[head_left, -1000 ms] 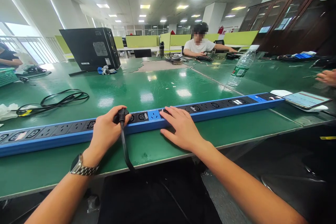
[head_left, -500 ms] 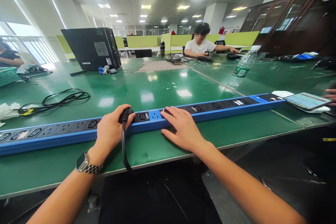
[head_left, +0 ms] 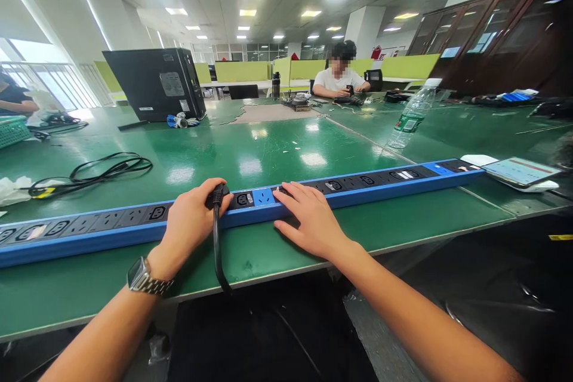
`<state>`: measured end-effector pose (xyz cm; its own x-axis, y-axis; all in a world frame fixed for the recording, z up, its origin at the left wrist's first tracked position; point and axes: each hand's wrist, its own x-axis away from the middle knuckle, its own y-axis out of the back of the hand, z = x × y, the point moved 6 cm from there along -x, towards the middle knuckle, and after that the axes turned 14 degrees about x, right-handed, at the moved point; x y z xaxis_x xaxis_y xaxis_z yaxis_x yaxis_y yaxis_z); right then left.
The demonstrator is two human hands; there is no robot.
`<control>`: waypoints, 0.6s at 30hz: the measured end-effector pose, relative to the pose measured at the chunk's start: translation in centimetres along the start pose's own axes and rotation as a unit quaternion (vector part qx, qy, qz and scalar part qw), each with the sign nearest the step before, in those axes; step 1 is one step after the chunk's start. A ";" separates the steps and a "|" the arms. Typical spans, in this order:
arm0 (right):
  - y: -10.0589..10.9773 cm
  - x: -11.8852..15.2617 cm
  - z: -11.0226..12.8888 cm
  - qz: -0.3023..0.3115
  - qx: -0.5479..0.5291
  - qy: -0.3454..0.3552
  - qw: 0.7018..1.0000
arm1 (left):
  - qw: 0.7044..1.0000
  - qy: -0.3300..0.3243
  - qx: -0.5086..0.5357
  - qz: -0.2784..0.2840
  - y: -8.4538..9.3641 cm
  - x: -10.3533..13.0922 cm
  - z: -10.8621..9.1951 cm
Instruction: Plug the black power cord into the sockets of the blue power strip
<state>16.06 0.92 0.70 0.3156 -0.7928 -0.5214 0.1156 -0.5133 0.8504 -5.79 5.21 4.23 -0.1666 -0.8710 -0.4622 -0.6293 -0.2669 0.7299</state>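
Note:
A long blue power strip (head_left: 376, 193) with black socket panels lies across the front of the green table. My left hand (head_left: 190, 215), with a watch (head_left: 145, 277) on its wrist, is closed round a black power plug (head_left: 218, 194) at the strip's sockets; how deep the plug sits is hidden. Its thick cord (head_left: 218, 250) hangs over the table's front edge. To the right of a blue socket (head_left: 264, 196), my right hand (head_left: 308, 215) lies flat on the strip, fingers spread and holding nothing.
A tablet (head_left: 521, 171) lies past the strip's right end. A plastic water bottle (head_left: 412, 116) stands behind it. At left are a coiled black cable (head_left: 102, 167) and a black computer case (head_left: 152, 83). A co-worker (head_left: 341, 74) sits across the green table (head_left: 215, 143).
My left hand and the plug have shifted very slightly, the cord swinging a little to the right. My right hand stays put. The co-worker has drawn an outstretched arm in.

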 end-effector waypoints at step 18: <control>0.0 0.0 0.0 -0.002 0.002 0.000 1.000 | 1.000 -0.020 0.009 -0.007 -0.1 0.2 -0.1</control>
<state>16.04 0.91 0.69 0.3149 -0.7910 -0.5245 0.1130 -0.5175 0.8482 -5.71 4.99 4.10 -0.1884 -0.8497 -0.4924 -0.6447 -0.2712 0.7147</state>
